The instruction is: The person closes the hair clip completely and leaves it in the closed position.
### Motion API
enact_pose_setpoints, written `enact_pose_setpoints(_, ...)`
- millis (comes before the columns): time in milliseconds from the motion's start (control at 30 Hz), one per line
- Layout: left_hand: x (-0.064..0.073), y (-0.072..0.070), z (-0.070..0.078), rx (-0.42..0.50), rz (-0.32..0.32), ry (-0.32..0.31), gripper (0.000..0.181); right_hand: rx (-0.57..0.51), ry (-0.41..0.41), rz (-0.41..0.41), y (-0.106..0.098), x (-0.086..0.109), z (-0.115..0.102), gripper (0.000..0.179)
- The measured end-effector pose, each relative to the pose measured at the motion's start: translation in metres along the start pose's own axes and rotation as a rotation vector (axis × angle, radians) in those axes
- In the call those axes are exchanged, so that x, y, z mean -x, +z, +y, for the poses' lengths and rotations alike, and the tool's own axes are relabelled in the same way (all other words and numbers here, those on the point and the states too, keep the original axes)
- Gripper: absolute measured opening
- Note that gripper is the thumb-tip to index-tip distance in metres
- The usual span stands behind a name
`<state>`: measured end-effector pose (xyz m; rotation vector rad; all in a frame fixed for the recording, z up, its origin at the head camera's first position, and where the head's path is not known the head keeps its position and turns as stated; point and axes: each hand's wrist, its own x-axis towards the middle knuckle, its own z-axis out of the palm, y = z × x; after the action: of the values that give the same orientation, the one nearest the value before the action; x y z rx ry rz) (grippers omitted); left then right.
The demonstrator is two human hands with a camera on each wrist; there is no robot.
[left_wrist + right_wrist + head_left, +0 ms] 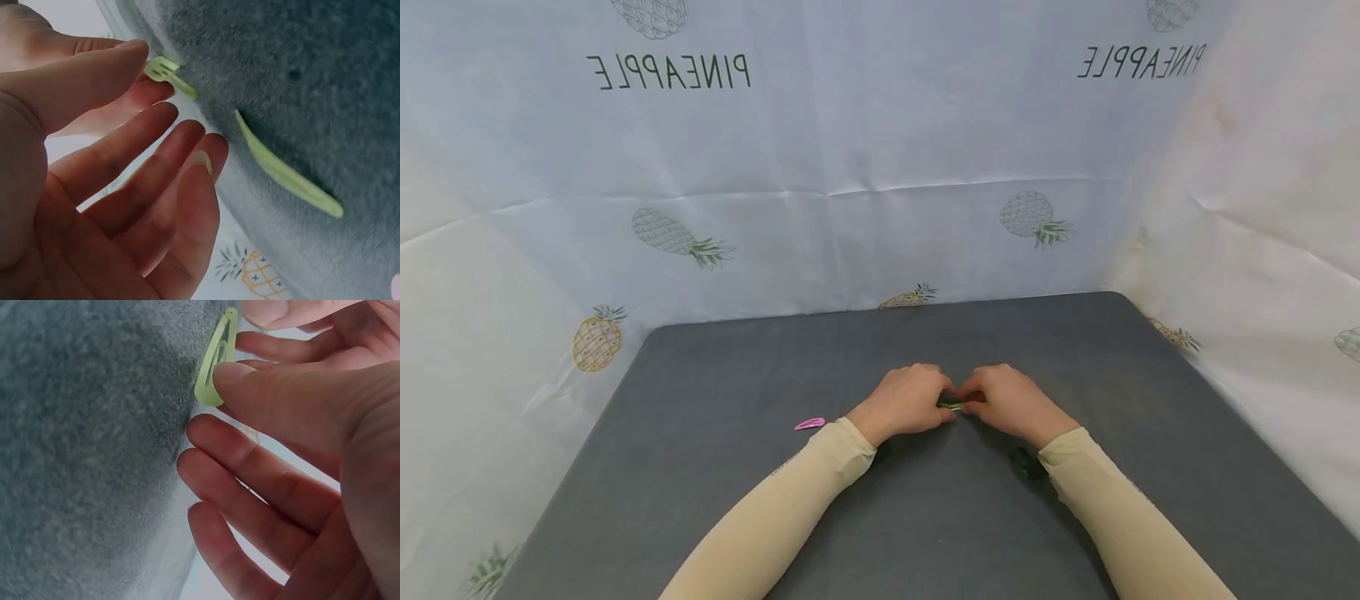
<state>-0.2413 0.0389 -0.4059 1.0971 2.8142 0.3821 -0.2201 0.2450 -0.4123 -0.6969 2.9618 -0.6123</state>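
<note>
Thumb and index finger of my right hand point(1015, 404) pinch a light green snap hair clip point(215, 359) at its wide end. Its narrow end points toward my left hand point(906, 400). Left thumb and fingers are spread apart right at that clip, with a gap between thumb and index. The left wrist view shows the clip small, beside the left thumb tip. A slim, curved light green piece point(287, 175), like another clip seen edge-on, is also there against the grey surface. A pink snap hair clip point(810, 423) lies left of the left wrist.
A dark grey tabletop point(737, 492) spreads under both forearms. White cloth point(850, 133) printed with pineapples hangs behind the table and along both sides. A dark object point(1026, 465) shows beneath the right wrist.
</note>
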Motion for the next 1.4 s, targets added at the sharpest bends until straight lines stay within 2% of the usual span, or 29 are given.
enact_pose_setpoints(333, 0.006, 0.002, -0.002, 0.037, 0.002, -0.008, 0.019, 0.008, 0.034, 0.01, 0.006, -0.004, -0.006, 0.012)
enact_pose_setpoints(633, 0.003, -0.002, -0.004, 0.048, 0.007, 0.009, 0.014, 0.048, 0.036, 0.054, 0.006, -0.003, -0.006, 0.006)
enact_pose_setpoints(1100, 0.004, -0.022, -0.002, 0.101, 0.021, -0.017, 0.015, 0.017, 0.002, 0.12, -0.018, 0.001, -0.02, 0.007)
enact_pose_setpoints(1400, 0.008, -0.023, 0.0, 0.092, 0.046, -0.004, 0.014, -0.012, 0.024, 0.106, -0.022, 0.005, -0.023, 0.008)
